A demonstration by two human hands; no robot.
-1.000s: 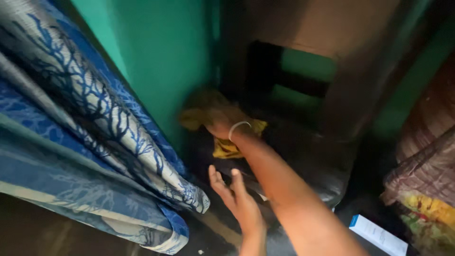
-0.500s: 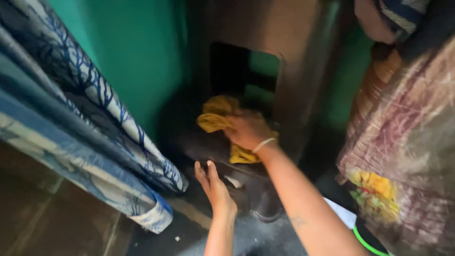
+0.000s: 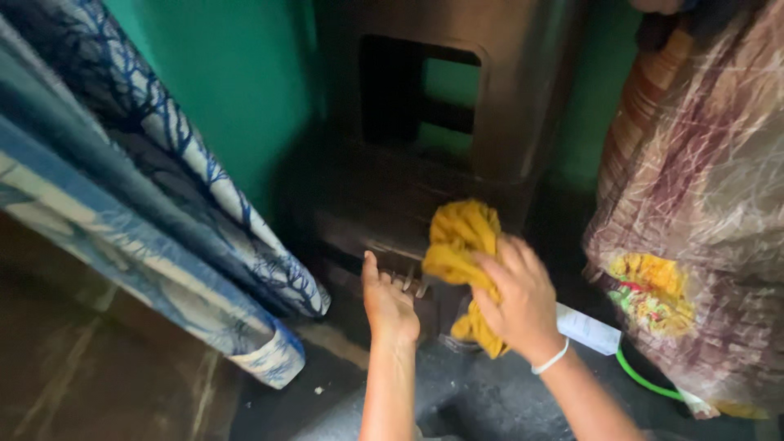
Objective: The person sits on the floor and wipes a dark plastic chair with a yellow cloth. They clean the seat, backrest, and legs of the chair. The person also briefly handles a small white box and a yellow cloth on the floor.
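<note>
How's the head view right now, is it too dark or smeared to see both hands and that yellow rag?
Head view: dim overall, the dark stool and the floor beneath it are nearly black, detail lost. The yellow cloth and right hand gripping it read clearly, slightly soft. The left hand is visible, its fingertips fading into shadow at the stool's edge. The blue curtain is blurry. No glare.

Home interior: green wall (image 3: 237,90), patterned blue curtain (image 3: 163,204), draped fabric (image 3: 702,212).
</note>
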